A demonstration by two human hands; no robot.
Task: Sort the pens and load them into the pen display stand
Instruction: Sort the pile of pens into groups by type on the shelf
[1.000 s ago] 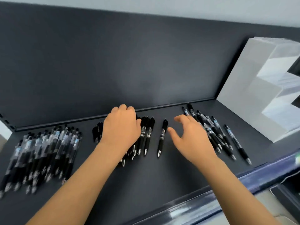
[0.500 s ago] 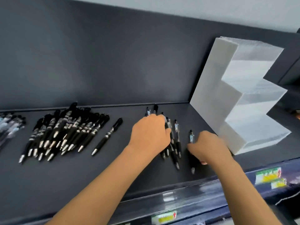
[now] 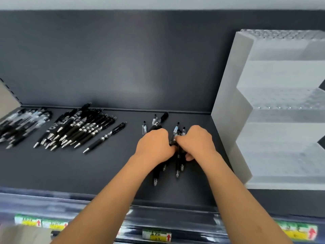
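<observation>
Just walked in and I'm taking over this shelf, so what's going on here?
A person's left hand and right hand both grip a bunch of black pens on the dark shelf, next to the white tiered pen display stand. No pens show in the stand yet. Further left lie a single pen, a large pile and a far-left pile.

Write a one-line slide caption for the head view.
Left hand and right hand grip a bunch of black pens on the dark shelf beside the white tiered display stand.

Dark grey shelf (image 3: 105, 173) backed by a matching panel (image 3: 123, 59).
</observation>
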